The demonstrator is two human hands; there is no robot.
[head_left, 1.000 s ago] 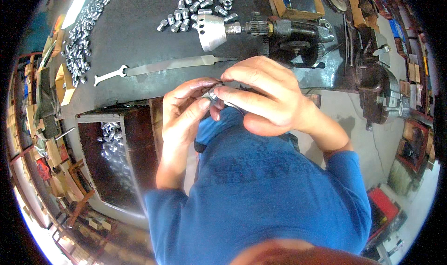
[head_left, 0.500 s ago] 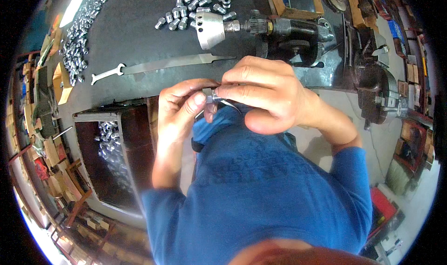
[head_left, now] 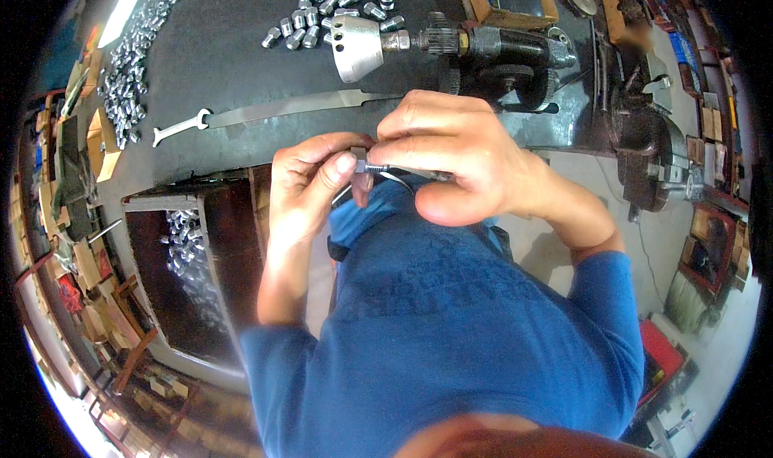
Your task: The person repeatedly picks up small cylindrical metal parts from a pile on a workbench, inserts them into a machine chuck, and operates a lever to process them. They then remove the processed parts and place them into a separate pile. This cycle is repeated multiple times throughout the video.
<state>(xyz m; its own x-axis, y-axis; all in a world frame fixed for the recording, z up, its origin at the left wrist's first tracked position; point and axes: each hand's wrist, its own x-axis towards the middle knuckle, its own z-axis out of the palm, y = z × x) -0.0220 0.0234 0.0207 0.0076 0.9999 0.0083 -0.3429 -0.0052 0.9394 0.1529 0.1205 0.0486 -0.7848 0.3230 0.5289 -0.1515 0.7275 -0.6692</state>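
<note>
My left hand [head_left: 310, 176] is closed, pinching a shiny metal hex nut [head_left: 359, 160] between thumb and fingers, above my lap just off the bench's near edge. A threaded rod [head_left: 375, 168] sticks out of the nut toward the right; its far end runs under my other hand's fingers. My right hand [head_left: 455, 156] hovers beside it, fingers stretched leftward and thumb apart below. Its fingertips come close to the rod, and whether they touch it I cannot tell. Beyond the hands, an open-ended wrench [head_left: 181, 128] and a long flat file [head_left: 290, 107] lie on the dark bench [head_left: 233, 63].
A loose group of metal nuts [head_left: 330, 7] lies at the back, with a long heap of nuts [head_left: 133, 71] at left. A geared machine with a silver cone [head_left: 357, 49] stands behind my right hand. Right of it sits a vise [head_left: 656, 160]. An open drawer [head_left: 165, 281] at lower left holds more nuts.
My right hand has shifted slightly left and up, its thumb still apart. The left hand keeps its pinch on the nut. The whole view has moved a little.
</note>
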